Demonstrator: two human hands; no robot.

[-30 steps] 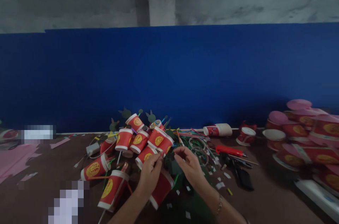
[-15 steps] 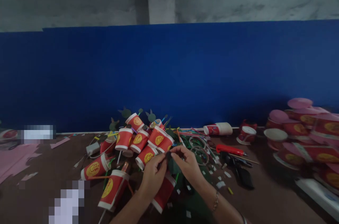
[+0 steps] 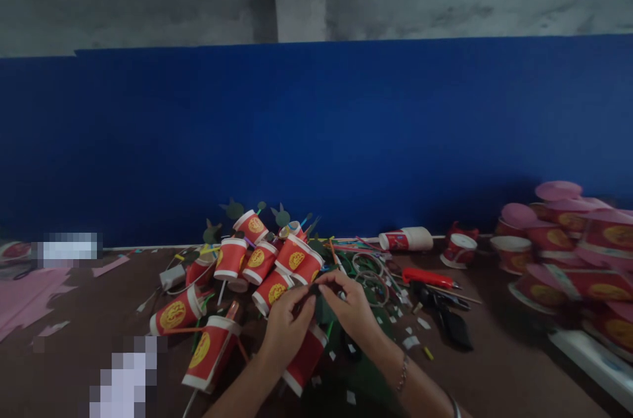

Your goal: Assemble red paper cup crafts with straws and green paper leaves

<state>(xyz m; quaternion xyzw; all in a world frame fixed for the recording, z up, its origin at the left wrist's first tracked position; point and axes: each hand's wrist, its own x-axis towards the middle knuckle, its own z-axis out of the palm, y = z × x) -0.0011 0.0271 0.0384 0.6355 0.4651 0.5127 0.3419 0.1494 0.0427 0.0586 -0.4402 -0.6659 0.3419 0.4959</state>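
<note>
My left hand (image 3: 288,324) and my right hand (image 3: 352,308) meet at the middle of the table, fingertips pinched together. Between them is a small dark piece (image 3: 315,289), held by both; its kind is too small to make out. Just below it shows a dark green paper-like shape (image 3: 324,310), partly hidden by my fingers. Under my hands lies a tilted red paper cup (image 3: 307,357) with a white rim. A heap of red paper cups with yellow emblems (image 3: 295,258) lies beyond my left hand, with straws and dark green cut-outs among them.
Right of my hands lie a red utility knife (image 3: 428,278), black-handled scissors (image 3: 453,326), coiled thin strips (image 3: 370,273) and white scraps (image 3: 411,342). Pink-trimmed cups (image 3: 601,233) are piled at the far right. Pink sheets (image 3: 34,299) lie at left. A blue panel (image 3: 316,141) rises behind.
Both hands stay nearly in place, still pinching the small dark piece, with only slight finger movement. The whole view has shifted very slightly.
</note>
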